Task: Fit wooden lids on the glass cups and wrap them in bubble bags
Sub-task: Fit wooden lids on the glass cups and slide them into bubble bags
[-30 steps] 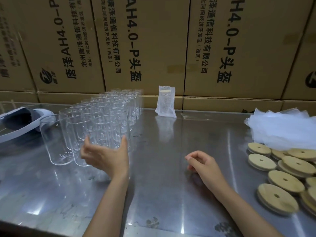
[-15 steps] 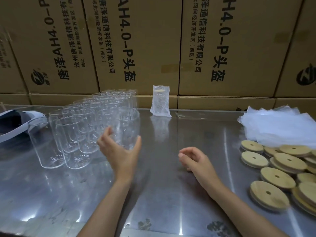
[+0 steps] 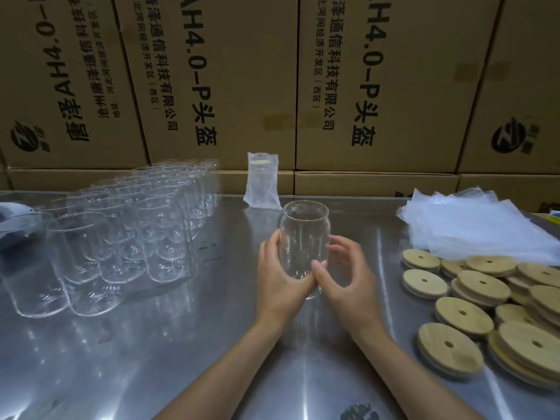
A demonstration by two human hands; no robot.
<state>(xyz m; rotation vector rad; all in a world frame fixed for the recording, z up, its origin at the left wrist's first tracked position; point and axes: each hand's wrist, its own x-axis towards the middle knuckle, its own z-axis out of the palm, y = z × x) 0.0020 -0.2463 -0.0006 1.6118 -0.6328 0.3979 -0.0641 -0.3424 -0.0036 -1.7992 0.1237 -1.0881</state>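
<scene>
— Left hand (image 3: 280,277): curled round the left side and base of the cup (image 3: 304,237), thumb across the front. Right hand (image 3: 348,277): wrapped round the right side of the same cup, thumb low on the glass and touching the left thumb, fingers bent behind.

— And the cup itself?

— Upright, mouth open, no lid on. Held over the middle of the metal table (image 3: 151,344); whether resting on it or just lifted, hard to tell.

— Left of the cup?

— Far left of it, at the table edge, part of a white and dark thing (image 3: 15,219), cut off by the frame. Nearer, still left of the cup, rows of empty glasses (image 3: 127,231), standing upright and close together, running back toward the wall of boxes.

— Behind the cup?

— One wrapped cup (image 3: 262,181) in a bubble bag, upright, lid on inside, well apart from the held cup and close to the cardboard boxes (image 3: 394,86) stacked along the back.

— Right of the cup?

— A loose pile of clear bubble bags (image 3: 472,225), back right. In front of that pile, right of the cup, round wooden lids (image 3: 481,286), each with a small hole, lying flat and partly overlapping.
</scene>
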